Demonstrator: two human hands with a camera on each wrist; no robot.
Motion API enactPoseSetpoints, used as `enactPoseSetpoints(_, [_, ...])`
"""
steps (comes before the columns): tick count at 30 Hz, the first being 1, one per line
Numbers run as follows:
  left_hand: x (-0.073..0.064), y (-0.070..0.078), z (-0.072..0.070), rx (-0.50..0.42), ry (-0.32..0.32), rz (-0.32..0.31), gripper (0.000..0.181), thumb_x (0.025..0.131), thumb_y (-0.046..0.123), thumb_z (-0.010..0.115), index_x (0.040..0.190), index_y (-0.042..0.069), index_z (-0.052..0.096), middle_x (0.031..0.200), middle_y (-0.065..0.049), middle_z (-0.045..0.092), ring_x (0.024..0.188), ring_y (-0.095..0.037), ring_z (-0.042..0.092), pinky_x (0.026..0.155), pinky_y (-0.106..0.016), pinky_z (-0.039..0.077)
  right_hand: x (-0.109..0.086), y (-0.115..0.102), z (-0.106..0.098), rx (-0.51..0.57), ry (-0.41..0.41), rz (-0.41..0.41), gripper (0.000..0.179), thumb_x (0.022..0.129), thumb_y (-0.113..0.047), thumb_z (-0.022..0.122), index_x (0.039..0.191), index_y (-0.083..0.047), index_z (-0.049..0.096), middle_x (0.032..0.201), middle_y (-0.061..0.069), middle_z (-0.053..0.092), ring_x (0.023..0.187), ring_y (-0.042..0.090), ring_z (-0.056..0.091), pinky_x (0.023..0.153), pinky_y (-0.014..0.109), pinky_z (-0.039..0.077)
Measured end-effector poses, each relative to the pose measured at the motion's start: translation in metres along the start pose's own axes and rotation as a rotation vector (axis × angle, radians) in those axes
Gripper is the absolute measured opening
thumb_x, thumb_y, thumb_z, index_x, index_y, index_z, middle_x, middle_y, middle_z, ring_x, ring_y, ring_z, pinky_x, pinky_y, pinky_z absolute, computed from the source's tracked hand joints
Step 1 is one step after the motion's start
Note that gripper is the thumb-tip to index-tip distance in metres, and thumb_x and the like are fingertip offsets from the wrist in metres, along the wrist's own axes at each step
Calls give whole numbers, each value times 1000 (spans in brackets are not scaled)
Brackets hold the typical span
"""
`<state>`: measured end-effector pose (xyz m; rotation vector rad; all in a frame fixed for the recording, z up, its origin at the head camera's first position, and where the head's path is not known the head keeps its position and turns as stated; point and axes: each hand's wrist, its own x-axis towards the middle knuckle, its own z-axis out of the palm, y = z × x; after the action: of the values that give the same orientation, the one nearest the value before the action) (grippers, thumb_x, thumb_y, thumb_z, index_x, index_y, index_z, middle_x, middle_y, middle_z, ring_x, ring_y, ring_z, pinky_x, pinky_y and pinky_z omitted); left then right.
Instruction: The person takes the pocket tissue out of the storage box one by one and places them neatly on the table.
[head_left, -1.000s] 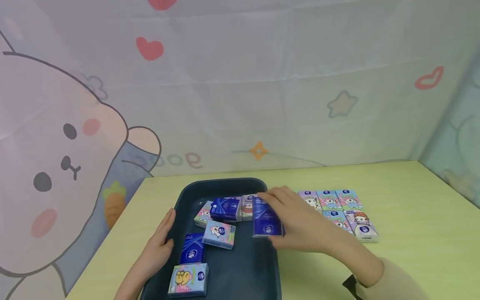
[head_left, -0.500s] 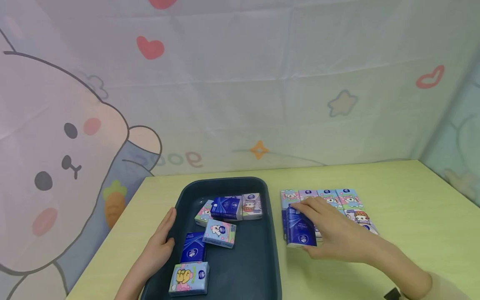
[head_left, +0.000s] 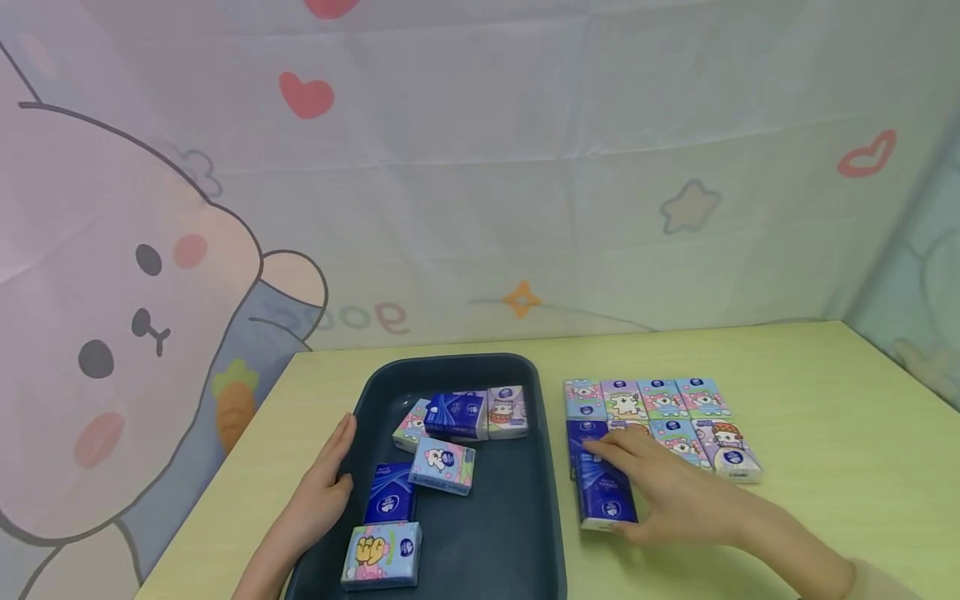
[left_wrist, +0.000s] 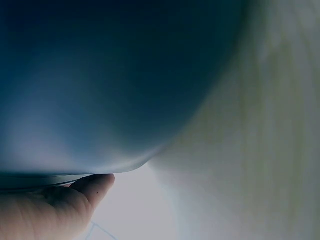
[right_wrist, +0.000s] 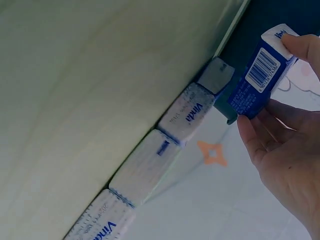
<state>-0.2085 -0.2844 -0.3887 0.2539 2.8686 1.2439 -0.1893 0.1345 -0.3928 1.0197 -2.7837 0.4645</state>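
In the head view my right hand [head_left: 675, 496] pinches a blue pocket tissue pack [head_left: 606, 493] between fingers and thumb, in front of the rows of packs right of the tray. The right wrist view shows this pack's barcode side, with the fingertips at its ends. Its far end overlaps another blue tissue pack [head_left: 583, 435] in the front row. My left hand [head_left: 318, 483] rests along the left rim of a dark teal tray [head_left: 495, 542], fingers extended. In the left wrist view, a finger [left_wrist: 95, 187] touches the rim beneath the blurred tray wall.
Several patterned tissue packs [head_left: 663, 400] stand side by side in two rows on the pale yellow table [head_left: 840, 433]. Inside the tray lie several more packs, including a light blue one [head_left: 442, 467] and a blue one [head_left: 390, 493]. A cartoon cloth [head_left: 480, 167] hangs behind.
My right hand has carried the blue tissue pack from above the tray's right side over to the right, then lower and nearer in front of the rows. The left hand stays at the rim.
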Motion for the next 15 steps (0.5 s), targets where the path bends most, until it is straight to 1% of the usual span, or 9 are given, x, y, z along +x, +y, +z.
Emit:
enactPoseSetpoints(6, [0, 0, 0, -2, -4, -6, 70, 91, -10, 35, 154, 4, 9, 162, -19, -2, 148, -44, -1, 115, -66, 7, 0, 2, 7, -8, -15, 9, 78, 75, -43, 76, 141, -11, 47, 135, 4, 50, 128, 26, 48, 104, 50, 45])
enactPoseSetpoints(10, [0, 0, 0, 0, -5, -7, 70, 91, -9, 36, 154, 5, 8, 162, -19, -2, 148, -44, -1, 115, -65, 7, 1, 2, 7, 12, -34, 24, 78, 76, -43, 75, 141, -11, 47, 137, 7, 50, 130, 32, 46, 104, 54, 44])
enactPoseSetpoints(13, [0, 0, 0, 5, -2, -8, 70, 92, -9, 36, 155, 5, 9, 163, -18, -2, 148, -44, 0, 115, -65, 7, 1, 1, 7, 16, -45, 27, 79, 76, -44, 75, 141, -10, 46, 137, 7, 50, 130, 33, 46, 103, 55, 44])
enactPoseSetpoints(15, [-1, 1, 0, 7, -1, -10, 70, 92, -9, 36, 155, 5, 9, 163, -18, -1, 148, -44, 0, 115, -65, 7, 1, 0, 6, 7, -48, 22, 79, 76, -45, 75, 141, -10, 47, 136, 6, 51, 129, 31, 47, 102, 53, 45])
